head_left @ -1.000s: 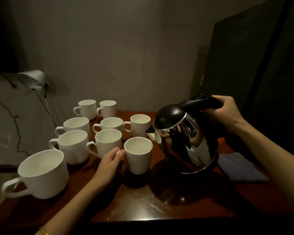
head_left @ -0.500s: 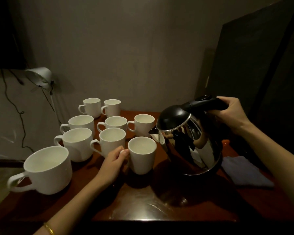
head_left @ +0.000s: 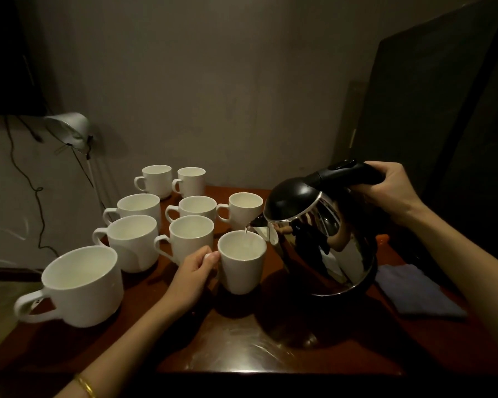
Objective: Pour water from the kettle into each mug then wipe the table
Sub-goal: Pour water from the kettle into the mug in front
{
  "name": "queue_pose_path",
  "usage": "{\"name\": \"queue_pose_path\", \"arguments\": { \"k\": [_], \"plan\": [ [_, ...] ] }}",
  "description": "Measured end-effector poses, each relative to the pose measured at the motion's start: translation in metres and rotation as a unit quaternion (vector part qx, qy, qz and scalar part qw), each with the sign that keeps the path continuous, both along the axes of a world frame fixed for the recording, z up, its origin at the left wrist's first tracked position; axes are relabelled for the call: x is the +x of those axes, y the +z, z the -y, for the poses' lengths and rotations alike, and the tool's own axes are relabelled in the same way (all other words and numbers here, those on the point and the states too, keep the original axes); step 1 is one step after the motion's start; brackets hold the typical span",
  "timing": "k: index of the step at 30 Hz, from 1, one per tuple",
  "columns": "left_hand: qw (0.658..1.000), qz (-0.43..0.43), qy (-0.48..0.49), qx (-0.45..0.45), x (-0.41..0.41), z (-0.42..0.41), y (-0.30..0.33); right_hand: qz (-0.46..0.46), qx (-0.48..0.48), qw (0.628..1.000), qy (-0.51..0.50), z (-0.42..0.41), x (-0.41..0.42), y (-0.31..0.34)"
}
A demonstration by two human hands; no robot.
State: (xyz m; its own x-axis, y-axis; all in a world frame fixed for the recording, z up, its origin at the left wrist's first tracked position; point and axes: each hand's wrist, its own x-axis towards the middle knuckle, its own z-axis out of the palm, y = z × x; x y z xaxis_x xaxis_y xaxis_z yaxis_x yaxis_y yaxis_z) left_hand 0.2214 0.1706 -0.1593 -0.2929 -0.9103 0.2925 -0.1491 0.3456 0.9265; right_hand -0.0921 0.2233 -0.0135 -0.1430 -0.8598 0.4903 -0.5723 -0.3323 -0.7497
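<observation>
**Kettle tipped over the front mug**

Kettle (head_left: 322,234) hangs tilted above the desk (head_left: 242,349), its spout lowered to the left, right over the rim of the front mug (head_left: 242,262). We see a thin thread of water falling from the spout into that mug. Our right hand (head_left: 391,191) holds the black handle at the top, fingers curled round it. Our left hand (head_left: 196,271) steadies the front mug, with the fingers (head_left: 210,257) wrapped about its handle; the mug stands on the desk.

Eight more white mugs stand to the left and behind. A large mug (head_left: 81,285) sits nearest us at the left edge, handle pointing left. Behind it come two rows of mugs, then a far pair (head_left: 173,180) close to the wall. We cannot tell how full any of these are.

A folded blue cloth (head_left: 414,291) lies on the desk to the right of the kettle, partly hidden by our right forearm. A silver lamp (head_left: 69,130) leans beyond the desk's left side, its cords trailing down.
</observation>
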Motion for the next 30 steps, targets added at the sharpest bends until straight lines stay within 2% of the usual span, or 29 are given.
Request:
{"name": "queue_pose_path", "arguments": {
  "k": [30],
  "plan": [
    [1.0, -0.007, -0.002, 0.006, 0.0003, 0.0001, 0.0005, -0.037, 0.015, 0.999, 0.001, 0.0016, 0.0024, 0.0047]
  ]
}}
